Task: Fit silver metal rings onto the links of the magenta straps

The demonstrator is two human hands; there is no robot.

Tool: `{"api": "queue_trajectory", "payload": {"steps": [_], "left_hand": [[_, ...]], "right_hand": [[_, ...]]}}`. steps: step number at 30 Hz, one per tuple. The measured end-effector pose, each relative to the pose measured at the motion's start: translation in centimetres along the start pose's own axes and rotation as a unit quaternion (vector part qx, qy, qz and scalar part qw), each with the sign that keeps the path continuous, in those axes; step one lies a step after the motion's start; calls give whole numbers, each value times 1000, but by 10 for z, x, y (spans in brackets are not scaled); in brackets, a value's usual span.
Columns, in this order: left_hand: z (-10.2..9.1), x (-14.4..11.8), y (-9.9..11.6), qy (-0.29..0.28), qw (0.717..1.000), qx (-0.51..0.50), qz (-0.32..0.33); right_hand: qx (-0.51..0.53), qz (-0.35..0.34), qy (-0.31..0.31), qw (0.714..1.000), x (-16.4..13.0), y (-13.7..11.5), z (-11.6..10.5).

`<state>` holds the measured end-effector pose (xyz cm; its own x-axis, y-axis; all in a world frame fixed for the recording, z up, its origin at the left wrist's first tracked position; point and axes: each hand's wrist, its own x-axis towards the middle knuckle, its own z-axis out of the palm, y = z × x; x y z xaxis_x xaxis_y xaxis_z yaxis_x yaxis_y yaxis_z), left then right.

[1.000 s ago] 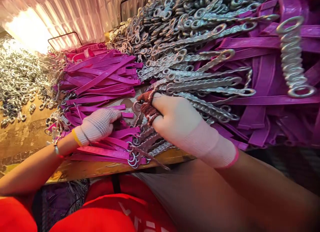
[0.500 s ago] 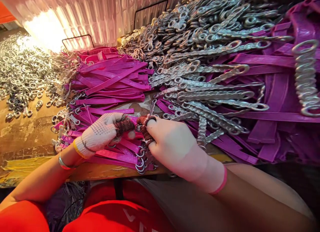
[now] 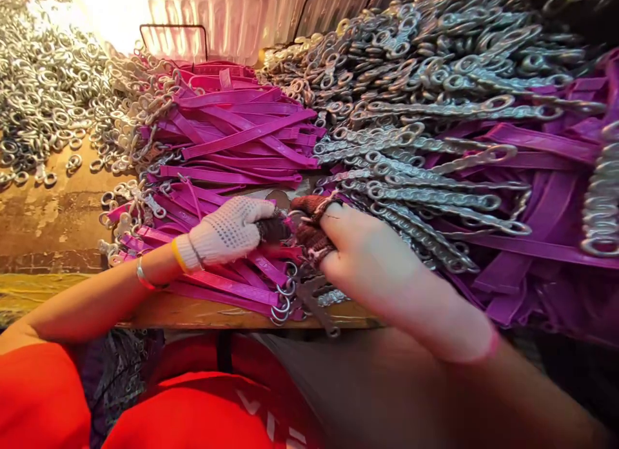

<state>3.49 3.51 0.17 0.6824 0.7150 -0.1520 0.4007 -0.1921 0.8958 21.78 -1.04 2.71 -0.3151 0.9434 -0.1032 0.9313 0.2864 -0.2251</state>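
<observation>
My left hand, in a white dotted glove with dark finger covers, is closed in a pinch on the end of a purple strap, most of it hidden. My right hand, in a pale glove with reddish-brown finger covers, is closed beside it, fingertips almost meeting the left ones. A metal ring shows at the right fingers. Under both hands lie purple straps with steel rings at their ends. A dark flat linked strip hangs below the right hand, blurred.
Silver chain links are heaped at the left. A pile of purple straps lies ahead. Twisted metal chains and more purple straps cover the right. Behind stands a ribbed translucent sheet. The wooden table edge runs near me.
The view has shifted, and both hands appear farther right. The fingertips stay close together, with less of the purple strap showing between them. The dark strip below the right hand has come into view.
</observation>
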Motion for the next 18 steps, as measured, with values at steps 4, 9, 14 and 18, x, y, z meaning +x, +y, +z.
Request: {"api": "queue_trajectory", "payload": {"steps": [4, 9, 14, 18], "left_hand": [[-1, 0, -6, -14, 998, 51, 30], [10, 0, -9, -24, 988, 149, 38], [7, 3, 1, -66, 977, 198, 46], [-12, -3, 5, -96, 965, 239, 49]], "right_hand": [[-47, 56, -139, 988, 9, 0, -6], [-112, 47, -162, 979, 6, -12, 8], [-151, -7, -151, 977, -9, -14, 12], [-152, -6, -188, 970, -24, -13, 7]]}}
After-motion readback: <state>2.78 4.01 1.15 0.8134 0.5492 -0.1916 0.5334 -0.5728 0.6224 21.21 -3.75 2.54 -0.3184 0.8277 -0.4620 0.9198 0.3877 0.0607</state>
